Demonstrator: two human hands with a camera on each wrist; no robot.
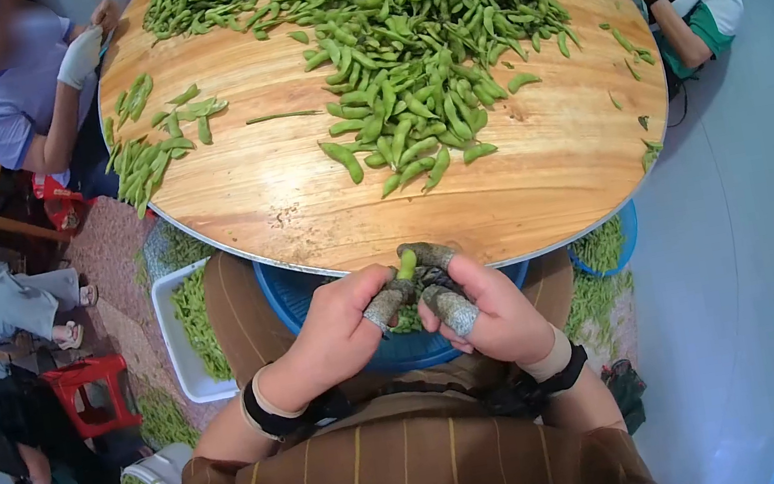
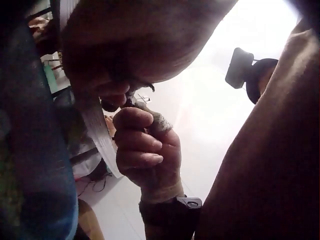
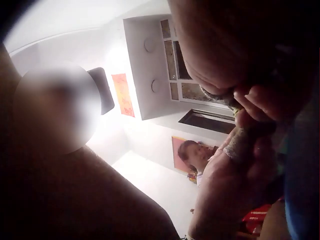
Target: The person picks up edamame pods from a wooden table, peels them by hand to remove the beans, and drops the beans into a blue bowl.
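Above a blue basin in my lap, both hands meet at the table's near edge. A green edamame pod stands upright between their fingertips. My left hand pinches it from the left, its thumb wrapped in grimy grey tape. From the right, my right hand pinches at the pod too, with thumb and forefinger taped the same way. In the left wrist view, the right hand's lower fingers are curled in. The right wrist view shows the left hand in shadow, with a sliver of green at its fingertips.
A large pile of edamame pods covers the far part of the round wooden table. Pods fill a white tub left of my knees and a blue basket at right. People sit at both sides; a red stool stands left.
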